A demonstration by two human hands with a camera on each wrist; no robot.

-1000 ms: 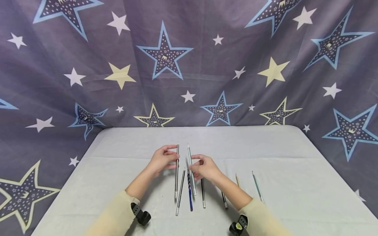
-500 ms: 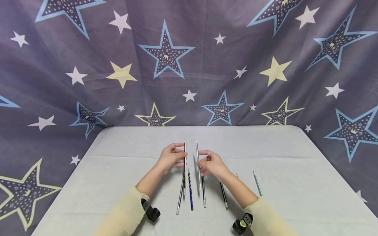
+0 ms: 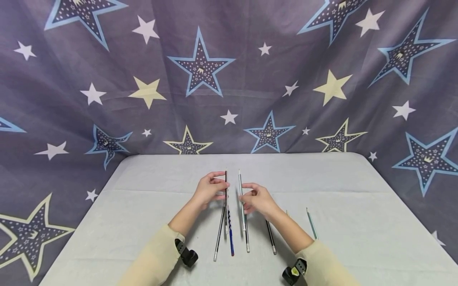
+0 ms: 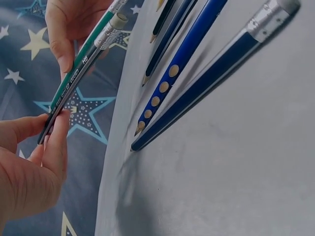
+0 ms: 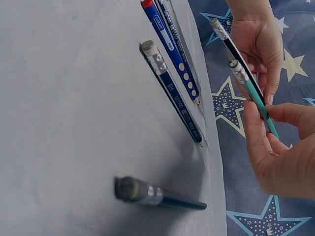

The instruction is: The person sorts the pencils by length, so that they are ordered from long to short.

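My left hand [image 3: 209,188] pinches a dark pencil with a white eraser [image 4: 74,83] between thumb and fingers, above the table. Its eraser end points toward me. A green pencil [image 5: 255,93], pale in the head view, is pinched in my right hand [image 3: 260,200], also raised. The two pencils stand nearly parallel with a gap between them in the head view. Below lie a blue pencil with round dimples [image 3: 231,238], a dark pencil [image 3: 219,236] to its left and another dark pencil [image 3: 247,238] to its right.
Farther right, a dark pencil [image 3: 271,238] lies partly under my right forearm. Beyond it are a teal pencil [image 3: 311,223] and a barely visible pencil tip [image 3: 287,212]. The pale table [image 3: 143,222] ends at a star-patterned curtain [image 3: 243,87].
Both hands have moved to the right with their pencils, mostly in the first half second. The left-hand pencil now overlaps the dimpled blue pencil in the head view. The pencils on the table stay put.
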